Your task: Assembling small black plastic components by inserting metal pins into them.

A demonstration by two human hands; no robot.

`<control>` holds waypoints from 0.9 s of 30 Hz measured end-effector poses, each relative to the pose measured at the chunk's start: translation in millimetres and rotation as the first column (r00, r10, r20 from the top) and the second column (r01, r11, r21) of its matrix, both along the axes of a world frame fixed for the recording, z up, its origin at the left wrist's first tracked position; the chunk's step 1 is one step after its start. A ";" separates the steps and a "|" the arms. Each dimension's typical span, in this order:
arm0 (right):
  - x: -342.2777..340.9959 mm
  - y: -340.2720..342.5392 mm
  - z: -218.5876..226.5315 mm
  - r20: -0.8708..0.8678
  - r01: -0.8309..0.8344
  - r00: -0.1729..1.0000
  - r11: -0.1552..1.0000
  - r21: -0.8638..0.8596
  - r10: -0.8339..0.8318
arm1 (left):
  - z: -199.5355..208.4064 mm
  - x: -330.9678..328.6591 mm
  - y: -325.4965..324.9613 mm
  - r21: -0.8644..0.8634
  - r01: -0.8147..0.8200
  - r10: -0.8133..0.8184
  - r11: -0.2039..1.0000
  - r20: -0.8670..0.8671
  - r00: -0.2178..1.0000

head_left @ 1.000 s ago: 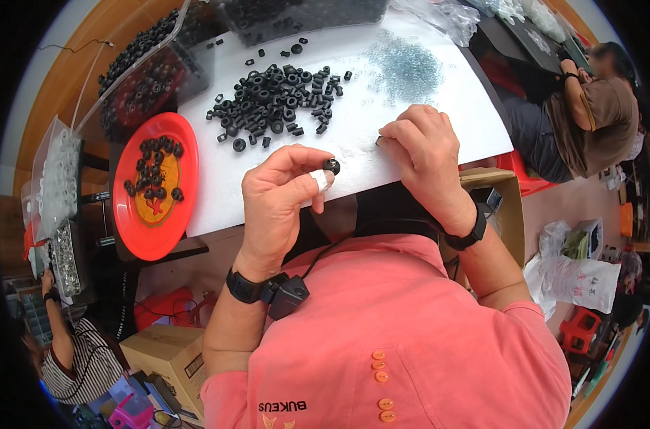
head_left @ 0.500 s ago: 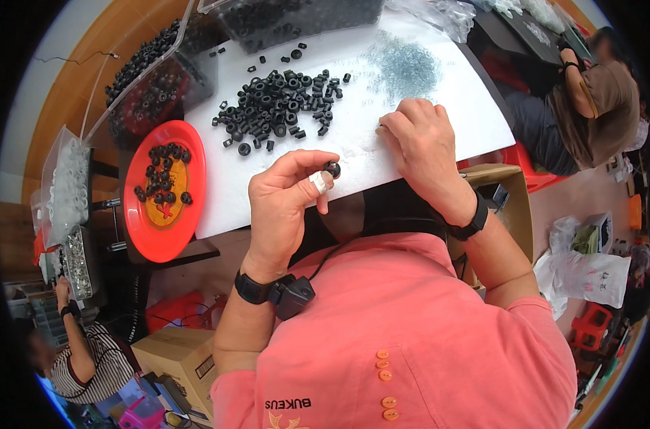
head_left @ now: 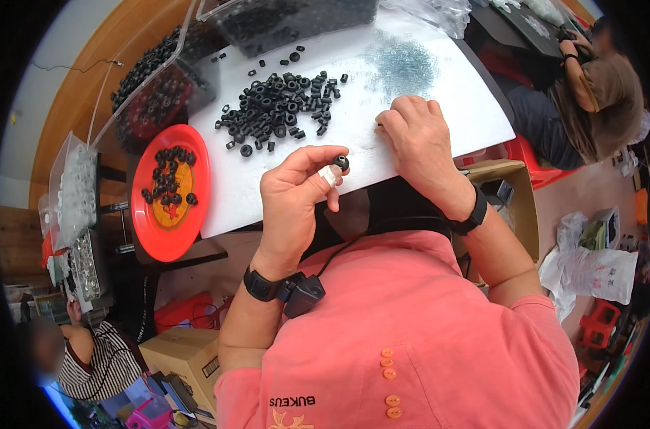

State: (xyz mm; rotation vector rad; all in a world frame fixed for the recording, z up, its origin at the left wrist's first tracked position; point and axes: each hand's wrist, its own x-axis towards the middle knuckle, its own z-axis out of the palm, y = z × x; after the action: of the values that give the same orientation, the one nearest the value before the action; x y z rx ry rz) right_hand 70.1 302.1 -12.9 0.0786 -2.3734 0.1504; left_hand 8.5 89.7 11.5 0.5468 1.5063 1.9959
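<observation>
My left hand [head_left: 296, 182], a white wrap on its thumb, pinches a small round black part [head_left: 341, 163] with a light spot in its middle. Across from it, above the white sheet, my right hand [head_left: 419, 139] has thumb and forefinger closed together. A tiny dark bit shows at those fingertips, too small to name. Farther back lies a heap of black rubber-like rings and sleeves [head_left: 271, 107]. Beyond my right hand, small clear or silvery pieces [head_left: 402, 68] are spread out. At the left, a red plate [head_left: 153, 239] carries several finished-looking black round parts [head_left: 171, 175].
Clear bins of black parts [head_left: 150, 107] [head_left: 296, 25] stand at the back and back left. The white sheet [head_left: 468, 121] covers the table. An open cardboard box [head_left: 522, 207] is beside my right forearm. Other people sit at right [head_left: 597, 93] and lower left [head_left: 100, 357].
My left hand has shifted slightly right with the round black part, a little nearer my right hand. My right hand stays nearly still. The view has moved slightly; the person at lower left has changed posture.
</observation>
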 end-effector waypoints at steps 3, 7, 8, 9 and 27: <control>3.1 -6.5 5.7 -0.011 -0.067 0.998 0.983 -0.171 0.066 | -3.6 1.4 1.3 -0.014 0.003 -0.003 1.000 0.024 1.000; 7.7 -19.8 19.8 -0.055 -0.233 0.970 0.842 -0.486 0.237 | -3.9 0.8 2.4 -0.024 0.021 -0.020 0.999 0.047 0.999; 6.9 -22.1 21.5 -0.055 -0.234 0.970 0.842 -0.486 0.238 | -4.6 0.5 2.9 -0.024 0.020 -0.019 0.999 0.046 0.999; 6.2 -24.7 22.7 -0.079 -0.263 0.963 0.843 -0.470 0.256 | -6.0 0.7 3.2 -0.035 0.013 -0.012 0.999 0.042 0.999; 8.5 -49.4 7.6 -0.151 -0.342 0.934 0.692 -0.635 0.323 | -8.1 4.8 6.1 -0.001 -0.066 0.066 0.998 0.091 0.994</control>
State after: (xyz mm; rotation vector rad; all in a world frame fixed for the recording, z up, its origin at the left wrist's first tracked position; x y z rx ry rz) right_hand 78.6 252.7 -5.2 0.1735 -2.1206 1.1454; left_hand 13.3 95.8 3.4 0.4058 1.4846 2.0442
